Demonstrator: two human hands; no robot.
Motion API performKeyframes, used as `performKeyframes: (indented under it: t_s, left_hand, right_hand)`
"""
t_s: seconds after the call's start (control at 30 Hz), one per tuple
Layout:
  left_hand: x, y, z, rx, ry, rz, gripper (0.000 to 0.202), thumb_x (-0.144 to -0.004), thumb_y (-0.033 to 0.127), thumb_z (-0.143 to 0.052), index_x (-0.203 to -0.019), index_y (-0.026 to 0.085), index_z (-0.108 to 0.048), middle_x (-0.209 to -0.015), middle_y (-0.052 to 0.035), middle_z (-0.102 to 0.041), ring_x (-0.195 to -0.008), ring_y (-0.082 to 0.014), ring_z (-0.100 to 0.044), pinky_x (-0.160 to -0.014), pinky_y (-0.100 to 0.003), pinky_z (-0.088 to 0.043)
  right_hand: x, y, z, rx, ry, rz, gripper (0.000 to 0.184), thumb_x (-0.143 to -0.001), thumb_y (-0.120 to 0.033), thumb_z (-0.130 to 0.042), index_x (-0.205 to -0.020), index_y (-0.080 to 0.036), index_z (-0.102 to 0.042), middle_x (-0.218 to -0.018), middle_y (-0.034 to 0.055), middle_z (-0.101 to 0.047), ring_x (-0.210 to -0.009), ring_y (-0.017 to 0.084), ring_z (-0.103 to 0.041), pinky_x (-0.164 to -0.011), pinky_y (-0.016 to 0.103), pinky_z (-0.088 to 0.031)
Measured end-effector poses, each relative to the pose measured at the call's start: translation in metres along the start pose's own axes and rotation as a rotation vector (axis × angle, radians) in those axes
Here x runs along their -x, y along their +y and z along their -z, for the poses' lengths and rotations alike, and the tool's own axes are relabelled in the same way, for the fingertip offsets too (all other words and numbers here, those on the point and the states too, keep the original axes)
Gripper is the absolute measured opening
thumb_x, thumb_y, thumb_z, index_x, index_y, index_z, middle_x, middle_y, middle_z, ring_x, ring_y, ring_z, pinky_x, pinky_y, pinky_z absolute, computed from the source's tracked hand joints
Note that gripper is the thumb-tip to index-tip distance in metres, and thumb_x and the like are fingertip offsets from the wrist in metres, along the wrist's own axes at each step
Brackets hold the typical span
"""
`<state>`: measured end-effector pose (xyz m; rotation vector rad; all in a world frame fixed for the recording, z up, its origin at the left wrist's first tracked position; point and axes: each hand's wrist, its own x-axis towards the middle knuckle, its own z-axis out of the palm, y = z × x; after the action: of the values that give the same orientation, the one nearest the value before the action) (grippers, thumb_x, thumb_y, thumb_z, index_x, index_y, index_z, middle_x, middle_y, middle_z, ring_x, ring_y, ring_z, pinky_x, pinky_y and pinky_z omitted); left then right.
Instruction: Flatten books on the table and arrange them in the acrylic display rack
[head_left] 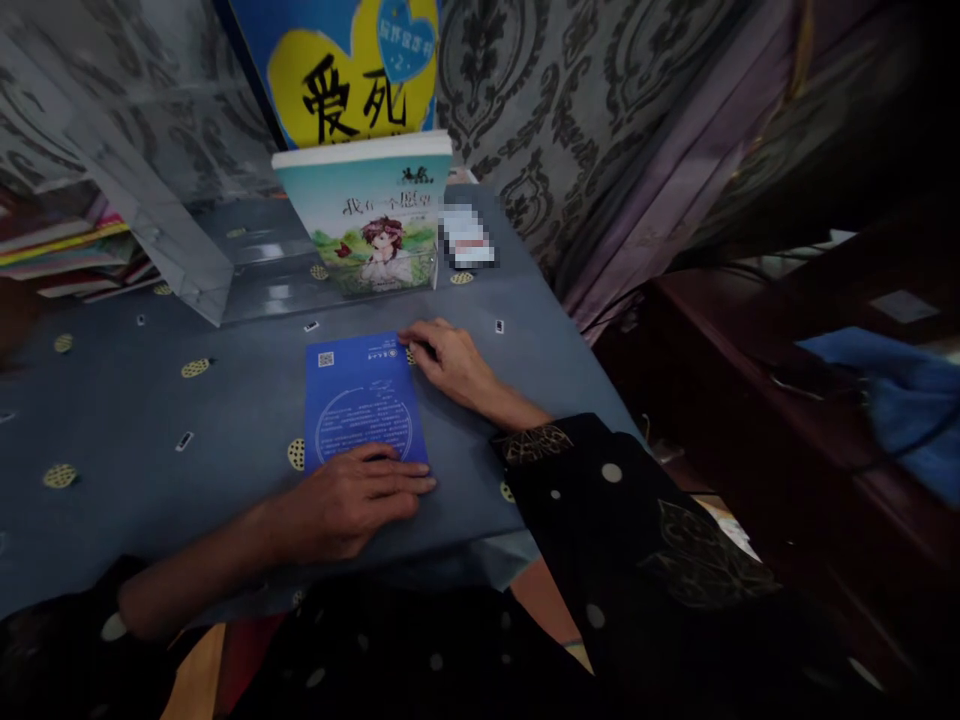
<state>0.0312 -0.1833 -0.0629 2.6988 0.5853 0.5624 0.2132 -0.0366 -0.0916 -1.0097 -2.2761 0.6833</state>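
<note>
A blue booklet (363, 397) lies flat on the table in front of me, with a QR code in one corner and a printed circle of text. Across its near edge my left hand (352, 500) rests palm down, the fingers stretched out and holding nothing. My right hand (454, 362) is at the far right corner of the booklet. Its thumb and forefinger come together at that corner, while the wrist lies on the tabletop.
Behind the booklet, a green-covered book (382, 225) leans in a clear acrylic stand (161, 225). A larger blue and yellow book (300, 50) stands behind it. Stacked books (60, 245) are at left. The patterned tablecloth (225, 420) ends at right, near dark furniture (750, 400).
</note>
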Motion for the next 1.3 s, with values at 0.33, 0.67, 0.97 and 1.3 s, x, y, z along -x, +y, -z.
performKeyframes:
  t_s: [0.33,0.67,0.97,1.3]
  left_hand:
    - [0.005,-0.038,0.002,-0.144,0.12,0.145,0.03,-0.091,0.001,-0.043,-0.109,0.018,-0.061,-0.121,-0.0098,-0.072,-0.115,-0.0187,-0.067,-0.098,-0.039,-0.05]
    - [0.048,-0.107,0.042,-0.33,0.282,0.479,0.039,-0.087,0.004,-0.041,-0.115,0.019,-0.064,-0.108,-0.0075,-0.076,-0.103,-0.0214,-0.07,-0.094,-0.043,-0.053]
    - [0.062,-0.109,0.041,-0.331,0.325,0.534,0.038,-0.091,0.009,-0.04,-0.119,0.019,-0.063,-0.112,-0.0078,-0.074,-0.108,-0.0218,-0.068,-0.097,-0.043,-0.052]
    - [0.063,-0.107,0.042,-0.341,0.302,0.522,0.035,-0.089,0.009,-0.041,-0.113,0.018,-0.065,-0.115,-0.0081,-0.073,-0.112,-0.0218,-0.066,-0.099,-0.042,-0.052]
  right_hand:
    - [0.002,0.002,-0.002,0.0,0.041,0.031,0.026,-0.093,-0.011,-0.05,-0.11,-0.017,-0.068,-0.101,0.0087,-0.07,-0.096,0.021,-0.064,-0.088,0.036,-0.051]
    - [0.002,0.003,-0.001,0.002,0.037,0.04,0.027,-0.093,-0.012,-0.049,-0.111,-0.017,-0.068,-0.101,0.0087,-0.07,-0.095,0.021,-0.065,-0.087,0.036,-0.052]
    - [0.005,-0.014,-0.008,0.297,-0.017,0.192,0.026,-0.097,-0.02,-0.048,-0.112,-0.015,-0.068,-0.113,0.0137,-0.071,-0.112,0.028,-0.06,-0.096,0.045,-0.047]
    - [-0.003,-0.046,-0.044,0.321,-0.235,0.279,0.053,-0.099,-0.038,-0.047,-0.142,-0.008,-0.048,-0.152,0.0207,-0.044,-0.145,0.031,-0.035,-0.118,0.052,-0.031]
